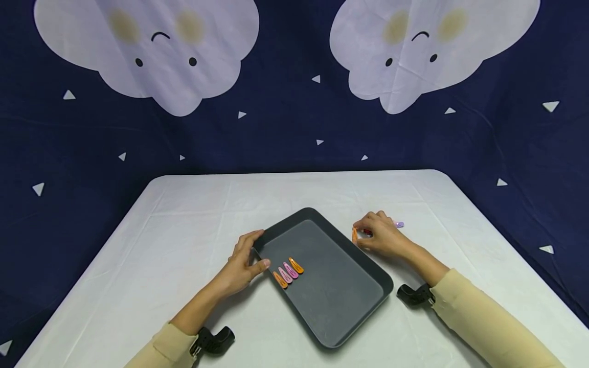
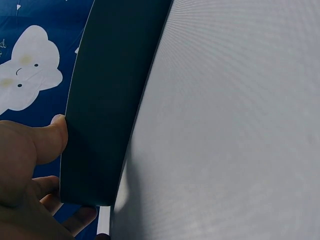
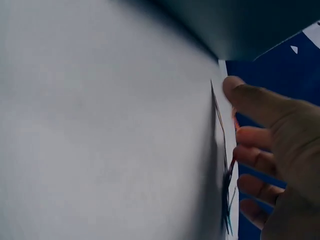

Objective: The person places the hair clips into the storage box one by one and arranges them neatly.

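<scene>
A dark grey baking tray [image 1: 340, 306] lies slanted on the table. Inside, along its left edge, sit two orange clips, one of them an orange hair clip [image 1: 280, 280], and two pink ones, including a pink hair clip [image 1: 291, 270]. My left hand [image 1: 241, 266] holds the tray's left corner, its thumb over the rim; in the left wrist view the thumb touches the tray wall [image 2: 107, 100]. Right of the tray, my right hand [image 1: 379, 235] has thumb and index finger at either end of another orange hair clip [image 1: 355, 235]. The right wrist view shows its fingers [image 3: 255, 135] curved near the table.
Beside and partly under the right hand lie a red hair clip [image 1: 367, 232] and a purple hair clip [image 1: 399, 224]. A white cloth covers the table [image 1: 184, 214]. Behind it hangs a dark blue curtain [image 1: 285, 138] with clouds.
</scene>
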The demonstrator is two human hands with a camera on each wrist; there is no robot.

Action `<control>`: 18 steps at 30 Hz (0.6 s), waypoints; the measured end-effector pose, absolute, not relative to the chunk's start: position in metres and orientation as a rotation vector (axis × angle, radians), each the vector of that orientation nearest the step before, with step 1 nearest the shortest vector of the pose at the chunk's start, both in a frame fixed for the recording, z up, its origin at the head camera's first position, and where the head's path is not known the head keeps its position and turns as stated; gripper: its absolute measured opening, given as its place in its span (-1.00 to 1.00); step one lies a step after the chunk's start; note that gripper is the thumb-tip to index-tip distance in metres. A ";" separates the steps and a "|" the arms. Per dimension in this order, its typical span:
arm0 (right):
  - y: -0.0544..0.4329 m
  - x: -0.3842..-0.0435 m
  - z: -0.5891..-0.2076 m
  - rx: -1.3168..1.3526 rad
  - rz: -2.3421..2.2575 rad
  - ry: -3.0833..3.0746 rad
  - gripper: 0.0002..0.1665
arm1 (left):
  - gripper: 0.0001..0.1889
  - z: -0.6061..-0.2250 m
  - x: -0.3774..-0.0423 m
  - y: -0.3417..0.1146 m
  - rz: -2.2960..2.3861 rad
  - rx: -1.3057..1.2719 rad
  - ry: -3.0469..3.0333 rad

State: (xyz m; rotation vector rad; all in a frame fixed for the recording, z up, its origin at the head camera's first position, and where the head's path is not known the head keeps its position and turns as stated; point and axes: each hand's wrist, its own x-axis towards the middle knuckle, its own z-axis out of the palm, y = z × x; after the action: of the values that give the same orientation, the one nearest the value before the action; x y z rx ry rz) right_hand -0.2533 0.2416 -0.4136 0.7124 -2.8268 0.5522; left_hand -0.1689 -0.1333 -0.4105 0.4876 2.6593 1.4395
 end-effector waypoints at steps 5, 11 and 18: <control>0.243 -0.252 -0.403 0.727 0.634 -2.845 -0.47 | -0.26 -0.410 -0.169 -0.133 1.440 0.483 2.659; 0.243 -0.252 -0.388 0.777 0.742 -2.823 -0.44 | -0.26 -0.410 -0.169 -0.133 1.442 0.479 2.658; 0.234 -0.250 -0.372 0.854 0.797 -2.774 -0.41 | -0.26 -0.410 -0.169 -0.133 1.453 0.488 2.656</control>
State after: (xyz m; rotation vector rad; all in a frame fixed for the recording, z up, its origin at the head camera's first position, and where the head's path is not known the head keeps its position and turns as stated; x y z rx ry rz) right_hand -0.2500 0.2342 -0.3719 0.8541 -2.7736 0.7968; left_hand -0.1689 -0.1331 -0.4096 0.4884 2.6560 1.4527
